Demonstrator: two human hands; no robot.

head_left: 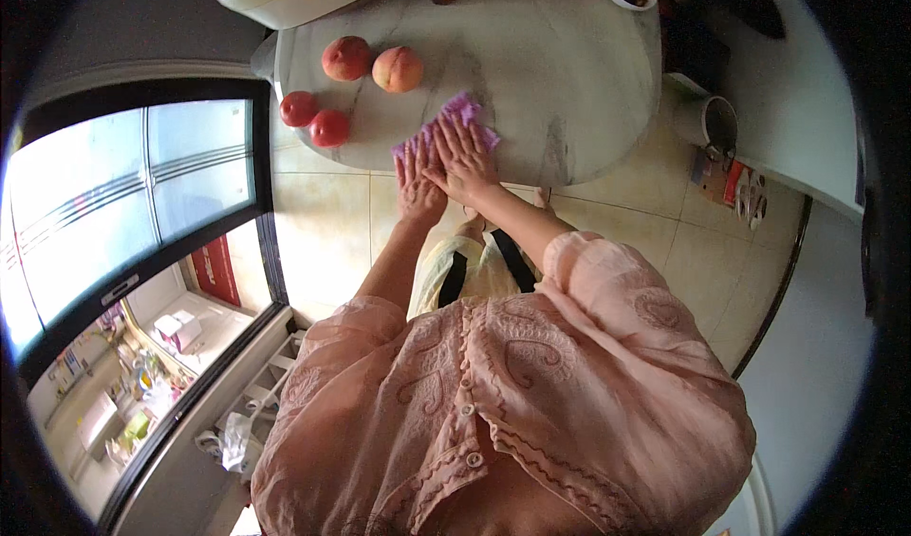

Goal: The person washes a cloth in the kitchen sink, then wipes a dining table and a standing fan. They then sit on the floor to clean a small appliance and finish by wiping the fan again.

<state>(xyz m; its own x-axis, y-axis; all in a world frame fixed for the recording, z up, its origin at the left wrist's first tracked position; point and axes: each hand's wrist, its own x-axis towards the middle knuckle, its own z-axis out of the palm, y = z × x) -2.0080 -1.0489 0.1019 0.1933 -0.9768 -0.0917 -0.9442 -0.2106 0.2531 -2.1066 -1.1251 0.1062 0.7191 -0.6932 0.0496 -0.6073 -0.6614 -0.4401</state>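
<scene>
Two red tomatoes [314, 119] at the table's [569, 71] left edge, two peaches [372, 64] just behind. Left hand [416, 177] flat, fingers spread, gripping nothing, on the near end of the purple cloth [454, 123]. Right hand [463, 157] likewise flat on top, pressing. Cloth sits at the table's front rim. Risk: a wide leftward sweep could knock the tomatoes off; cloth may slip over the rim.

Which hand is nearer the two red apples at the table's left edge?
Left. The left hand lies on the purple cloth, just right of the red apples; the right hand lies farther right on the cloth.
</scene>
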